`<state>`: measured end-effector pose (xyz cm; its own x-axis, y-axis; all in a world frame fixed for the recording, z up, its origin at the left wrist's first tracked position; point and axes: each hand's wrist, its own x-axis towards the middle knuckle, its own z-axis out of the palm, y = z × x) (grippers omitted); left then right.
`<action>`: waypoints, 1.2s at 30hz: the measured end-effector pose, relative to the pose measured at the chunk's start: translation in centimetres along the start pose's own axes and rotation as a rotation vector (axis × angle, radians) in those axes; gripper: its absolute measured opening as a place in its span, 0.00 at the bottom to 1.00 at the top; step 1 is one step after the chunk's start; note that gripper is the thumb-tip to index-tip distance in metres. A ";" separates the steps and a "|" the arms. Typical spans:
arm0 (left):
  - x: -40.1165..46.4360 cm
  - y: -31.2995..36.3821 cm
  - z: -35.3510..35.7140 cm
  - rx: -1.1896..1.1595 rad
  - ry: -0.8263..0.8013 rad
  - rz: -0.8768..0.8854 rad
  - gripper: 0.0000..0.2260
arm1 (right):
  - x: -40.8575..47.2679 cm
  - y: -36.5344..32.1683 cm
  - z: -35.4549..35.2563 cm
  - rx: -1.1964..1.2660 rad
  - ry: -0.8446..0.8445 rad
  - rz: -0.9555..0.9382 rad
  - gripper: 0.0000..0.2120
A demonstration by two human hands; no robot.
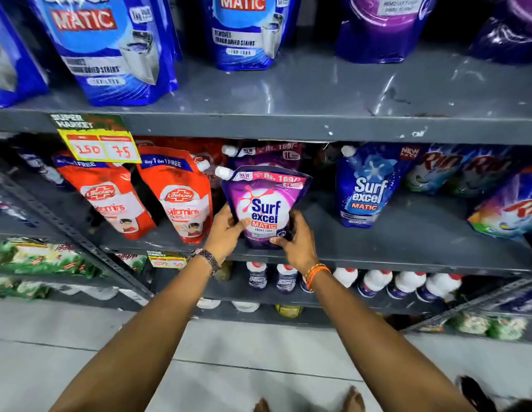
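A soft purple pouch of glossy, slightly crinkled plastic film stands near the front edge of the middle shelf, a grey painted metal board with scuffs and chipped spots. Both hands grip its lower half. The left hand wraps the lower left edge, thumb laid across the printed front and fingers hidden behind. The right hand curls round the lower right edge, thumb pressed on the front near the base. Whether the base rests on the shelf or is lifted just clear of it cannot be told.

The pouch is roughly a rounded rectangle, bulging in the middle. Its long axis runs upright and its printed face is turned to the camera. A small white screw cap sits on the cut-off top left corner and points up and to the left.

A second purple pouch of the same kind stands just behind it. Shiny red pouches lean just to its left, and a blue pouch stands well apart on the right
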<state>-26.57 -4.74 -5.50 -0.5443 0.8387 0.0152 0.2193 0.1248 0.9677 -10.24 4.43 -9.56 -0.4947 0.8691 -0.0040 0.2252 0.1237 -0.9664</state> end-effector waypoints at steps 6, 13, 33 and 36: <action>0.0 -0.8 0.0 -0.056 -0.012 -0.065 0.22 | -0.2 -0.5 -0.4 -0.070 -0.067 0.011 0.39; -4.7 -0.3 2.0 -0.140 0.390 -0.073 0.25 | -2.2 2.0 -5.8 -0.011 -0.054 0.074 0.43; 5.0 3.0 22.8 0.073 -0.181 0.009 0.49 | 7.5 3.2 -24.8 0.209 -0.049 -0.038 0.38; 6.3 2.3 24.2 0.044 -0.156 -0.019 0.46 | 8.6 3.7 -25.0 0.187 -0.114 -0.027 0.26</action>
<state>-9.84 13.64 -9.27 -0.4170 0.9078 -0.0454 0.2474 0.1614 0.9554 7.30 24.31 -6.74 -0.5925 0.8056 0.0037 0.0562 0.0460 -0.9974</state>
